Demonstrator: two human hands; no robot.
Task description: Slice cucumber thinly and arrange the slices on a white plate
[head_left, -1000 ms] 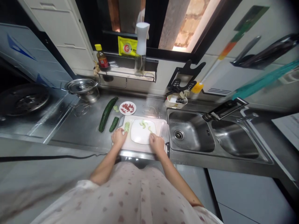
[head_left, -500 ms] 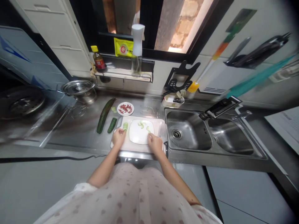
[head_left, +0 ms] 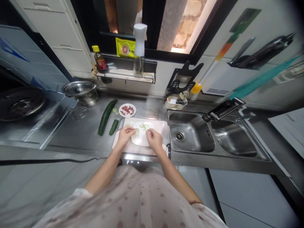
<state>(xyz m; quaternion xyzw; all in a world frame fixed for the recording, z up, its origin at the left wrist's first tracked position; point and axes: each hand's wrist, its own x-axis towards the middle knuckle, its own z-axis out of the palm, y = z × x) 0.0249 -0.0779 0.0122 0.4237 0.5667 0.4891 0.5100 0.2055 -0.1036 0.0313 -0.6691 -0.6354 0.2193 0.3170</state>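
A cucumber slice is pinched in the fingertips of my left hand, over the left part of a white plate. My right hand is closed above the plate's right side; whatever its fingertips hold is too small to make out. Several thin cucumber slices lie fanned near the plate's far edge. Under the plate is a pale cutting board. More slices on the board are partly hidden behind my left hand. To the left lie a long cucumber and a shorter cucumber piece.
Behind the board stand a small plate of red bits and a few loose slices. A black handle is by the board's right edge, beside the steel sink. A lidded pot stands back left, below a shelf.
My left hand has moved right from the slices on the board to over the plate, with a slice in its fingers. My right hand has shifted slightly left and away from me.
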